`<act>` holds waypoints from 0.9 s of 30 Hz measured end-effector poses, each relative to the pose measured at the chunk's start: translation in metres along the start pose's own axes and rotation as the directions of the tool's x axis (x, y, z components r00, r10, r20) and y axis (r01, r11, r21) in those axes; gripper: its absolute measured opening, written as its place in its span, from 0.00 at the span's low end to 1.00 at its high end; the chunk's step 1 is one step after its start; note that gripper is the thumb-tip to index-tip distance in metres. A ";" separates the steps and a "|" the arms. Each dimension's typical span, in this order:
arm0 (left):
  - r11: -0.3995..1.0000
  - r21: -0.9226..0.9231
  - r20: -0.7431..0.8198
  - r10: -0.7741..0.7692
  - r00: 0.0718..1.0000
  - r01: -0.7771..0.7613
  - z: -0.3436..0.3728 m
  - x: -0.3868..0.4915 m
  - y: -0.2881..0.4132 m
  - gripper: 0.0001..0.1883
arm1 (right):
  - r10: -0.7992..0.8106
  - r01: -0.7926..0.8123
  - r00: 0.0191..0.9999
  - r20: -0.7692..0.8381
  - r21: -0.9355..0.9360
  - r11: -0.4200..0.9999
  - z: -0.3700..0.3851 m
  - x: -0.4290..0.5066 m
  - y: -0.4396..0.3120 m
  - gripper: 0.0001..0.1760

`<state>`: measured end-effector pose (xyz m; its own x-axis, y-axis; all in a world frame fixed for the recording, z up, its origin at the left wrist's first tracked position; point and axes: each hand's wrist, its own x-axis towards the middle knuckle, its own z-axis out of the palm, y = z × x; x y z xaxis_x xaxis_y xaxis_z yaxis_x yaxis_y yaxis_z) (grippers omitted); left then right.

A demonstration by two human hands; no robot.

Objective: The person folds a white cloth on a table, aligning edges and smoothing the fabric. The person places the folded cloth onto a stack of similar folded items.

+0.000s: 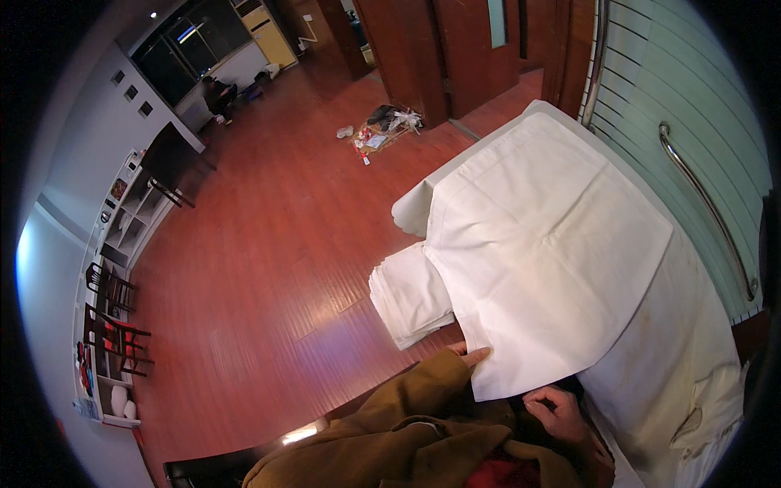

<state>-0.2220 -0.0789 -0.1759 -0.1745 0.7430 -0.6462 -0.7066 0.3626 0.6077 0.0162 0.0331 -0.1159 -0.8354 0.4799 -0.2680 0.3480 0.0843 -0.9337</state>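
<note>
A large white cloth is spread before me over a table draped in a stained white cover. My left hand grips its near left edge, thumb on top and fingers beneath. At the near edge, my right hand has its fingers curled right beside the fabric; whether they pinch it cannot be made out. A stack of folded white cloths lies left of the spread cloth, partly overlapped by it; its support is hidden.
On the right, a bent metal handle is fixed to a pale green panel. Crumpled cloth lies at the table's near right. Scattered litter is on the wooden floor. A person sits far off by the window; chairs line the left wall.
</note>
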 end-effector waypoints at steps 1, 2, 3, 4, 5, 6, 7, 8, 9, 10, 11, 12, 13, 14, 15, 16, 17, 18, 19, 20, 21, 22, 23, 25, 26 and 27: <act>0.999 0.011 -0.005 0.049 0.999 -0.049 0.001 -0.003 0.003 0.17 | -0.096 0.096 0.995 -0.003 -0.045 0.994 -0.004 -0.003 -0.009 0.08; 0.995 0.023 -0.008 0.098 0.995 -0.098 0.003 -0.006 0.006 0.16 | -0.167 0.166 0.986 -0.004 -0.095 0.982 -0.008 -0.005 -0.018 0.08; 0.989 0.034 -0.010 0.145 0.989 -0.144 0.005 -0.011 0.010 0.16 | -0.235 0.232 0.972 -0.002 -0.145 0.962 -0.011 -0.006 -0.027 0.08; 0.989 0.009 -0.024 0.151 0.988 -0.151 0.008 -0.017 0.014 0.16 | -0.256 0.252 0.967 -0.010 -0.145 0.957 -0.014 -0.008 -0.035 0.08; 0.988 -0.015 -0.032 0.152 0.988 -0.153 0.011 -0.024 0.018 0.16 | -0.273 0.267 0.962 -0.025 -0.148 0.952 -0.018 -0.009 -0.043 0.08; 0.985 -0.062 -0.009 0.163 0.987 -0.163 0.014 -0.029 0.024 0.15 | -0.282 0.272 0.958 -0.046 -0.152 0.950 -0.020 -0.010 -0.050 0.09; 0.984 -0.079 0.009 0.159 0.987 -0.158 0.017 -0.033 0.030 0.15 | -0.283 0.272 0.958 -0.051 -0.155 0.950 -0.021 -0.010 -0.056 0.09; 0.989 -0.024 -0.012 0.146 0.989 -0.146 0.018 -0.038 0.036 0.16 | -0.280 0.268 0.958 -0.060 -0.156 0.951 -0.021 -0.010 -0.062 0.10; 0.986 -0.017 0.023 0.165 0.986 -0.164 0.020 -0.043 0.041 0.17 | -0.273 0.260 0.960 -0.066 -0.159 0.952 -0.022 -0.010 -0.066 0.10; 0.987 0.009 0.001 0.162 0.987 -0.162 0.022 -0.047 0.045 0.16 | -0.301 0.283 0.951 -0.072 -0.188 0.940 -0.021 -0.008 -0.070 0.11; 0.983 0.000 0.019 0.182 0.983 -0.182 0.024 -0.049 0.049 0.16 | -0.321 0.301 0.943 -0.082 -0.199 0.933 -0.020 -0.007 -0.072 0.11; 0.983 -0.022 0.033 0.185 0.982 -0.185 0.025 -0.051 0.052 0.16 | -0.340 0.317 0.936 -0.088 -0.210 0.925 -0.020 -0.005 -0.074 0.11; 0.980 -0.014 0.027 0.197 0.980 -0.197 0.026 -0.053 0.054 0.16 | -0.345 0.320 0.935 -0.086 -0.222 0.921 -0.020 -0.004 -0.076 0.11; 0.982 -0.017 0.019 0.189 0.982 -0.189 0.027 -0.055 0.056 0.16 | -0.352 0.321 0.932 -0.086 -0.257 0.912 -0.020 -0.003 -0.077 0.12; 0.988 -0.029 0.004 0.152 0.988 -0.151 0.028 -0.056 0.058 0.16 | -0.364 0.329 0.927 -0.094 -0.265 0.906 -0.021 -0.003 -0.077 0.12; 0.990 -0.050 0.000 0.135 0.991 -0.135 0.027 -0.059 0.059 0.16 | -0.363 0.326 0.927 -0.096 -0.274 0.905 -0.021 -0.003 -0.078 0.12; 0.986 -0.039 -0.001 0.161 0.987 -0.161 0.028 -0.061 0.060 0.16 | -0.362 0.323 0.927 -0.098 -0.282 0.903 -0.022 -0.003 -0.078 0.12; 0.984 -0.048 0.007 0.173 0.985 -0.173 0.028 -0.062 0.060 0.16 | -0.370 0.328 0.924 -0.099 -0.293 0.898 -0.023 -0.002 -0.078 0.12; 0.982 -0.078 0.030 0.174 0.984 -0.171 0.029 -0.064 0.061 0.16 | -0.377 0.332 0.921 -0.100 -0.305 0.893 -0.023 -0.003 -0.078 0.12; 0.983 -0.039 -0.001 0.180 0.984 -0.180 0.029 -0.065 0.061 0.16 | -0.385 0.336 0.917 -0.102 -0.317 0.887 -0.024 -0.002 -0.079 0.13; 0.984 -0.020 -0.020 0.174 0.985 -0.174 0.029 -0.066 0.062 0.17 | -0.393 0.341 0.915 -0.095 -0.340 0.876 -0.024 -0.002 -0.079 0.13; 0.989 -0.015 -0.048 0.144 0.988 -0.145 0.030 -0.068 0.063 0.17 | -0.403 0.348 0.911 -0.087 -0.363 0.864 -0.023 0.000 -0.080 0.14; 0.980 -0.014 -0.025 0.197 0.980 -0.197 0.030 -0.069 0.063 0.17 | -0.408 0.352 0.910 -0.076 -0.380 0.855 -0.022 0.001 -0.081 0.14; 0.972 -0.065 0.004 0.226 0.974 -0.226 0.031 -0.074 0.064 0.18 | -0.475 0.412 0.880 -0.022 -0.463 0.785 -0.022 0.004 -0.085 0.17; 0.957 -0.037 0.003 0.288 0.958 -0.288 0.030 -0.076 0.065 0.18 | -0.503 0.437 0.864 0.005 -0.502 0.747 -0.021 0.006 -0.087 0.19; 0.946 -0.029 0.006 0.323 0.946 -0.323 0.030 -0.078 0.066 0.18 | -0.523 0.454 0.852 0.015 -0.519 0.724 -0.019 0.008 -0.090 0.21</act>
<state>-0.2350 -0.0964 -0.0714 -0.3892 0.8238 -0.4122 -0.6319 0.0869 0.7702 -0.0137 0.0456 -0.0301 -0.9004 0.3513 0.2566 0.0935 0.7325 -0.6743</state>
